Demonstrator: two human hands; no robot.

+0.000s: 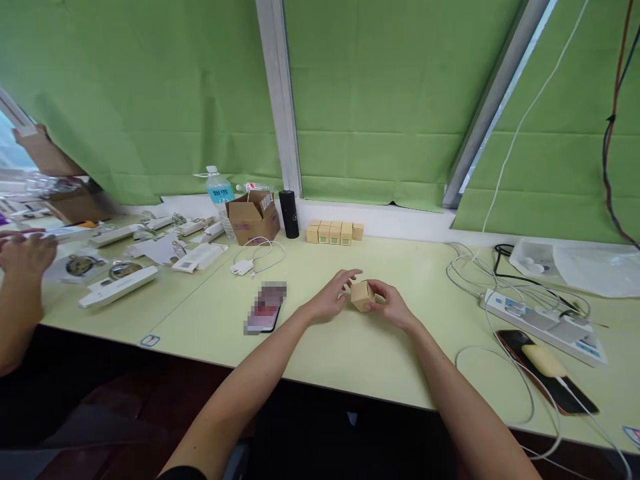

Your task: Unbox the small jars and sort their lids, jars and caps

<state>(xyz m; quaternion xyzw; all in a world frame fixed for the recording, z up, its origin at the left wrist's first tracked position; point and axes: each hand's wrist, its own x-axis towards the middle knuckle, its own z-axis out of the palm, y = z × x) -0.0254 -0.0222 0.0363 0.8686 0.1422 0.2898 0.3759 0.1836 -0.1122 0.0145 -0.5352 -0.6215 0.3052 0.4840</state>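
A small tan cardboard box is held just above or on the pale table, tilted a little. My right hand grips its right side between thumb and fingers. Just left of the box is my left hand, its fingers apart and stretched toward the box; whether a fingertip touches it I cannot tell. Behind them, by the wall, stands a row of several similar small boxes, some with a green label on the front. A phone lies left of my left forearm, its screen blurred out.
A white power strip with tangled cables and a dark phone under a yellow object lie at right. Back left stand an open carton, a black cylinder and a water bottle. A co-worker's hand is at far left.
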